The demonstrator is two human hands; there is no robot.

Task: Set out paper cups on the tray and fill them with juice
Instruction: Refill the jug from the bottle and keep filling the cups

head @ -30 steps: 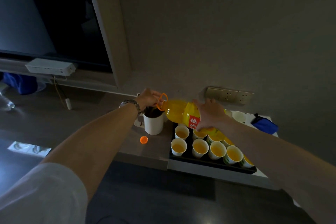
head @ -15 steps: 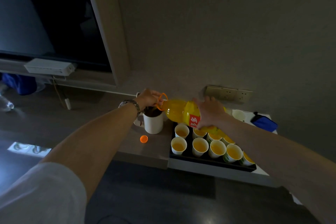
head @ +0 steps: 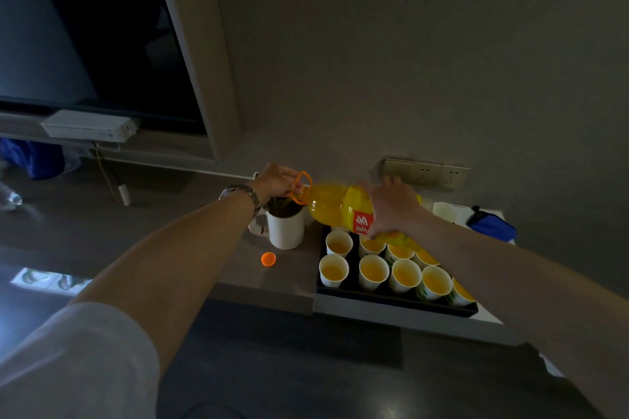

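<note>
Dim room, grey wall with a beige socket strip [head: 427, 173] above a grey desk [head: 238, 269]. On the desk's right end, black rectangular tray [head: 391, 298] carrying white paper cups [head: 373, 271] filled with orange juice. Over the tray's far edge, large yellow plastic juice bottle [head: 335, 206] lying near horizontal, neck over a white ceramic mug [head: 285, 228]. Left hand [head: 274, 180], grip curled around the bottle's orange ring handle [head: 299, 185]; right hand [head: 391, 206], grip clamped on the bottle body. Small orange bottle cap [head: 268, 259] loose on the desk, near the mug.

One head-worn wide-angle view

It looks forward and down along both outstretched arms to a counter [head: 238, 269] against a wall [head: 408, 61]; the tray [head: 391, 298] sits at arm's reach, low and right of centre.
</note>
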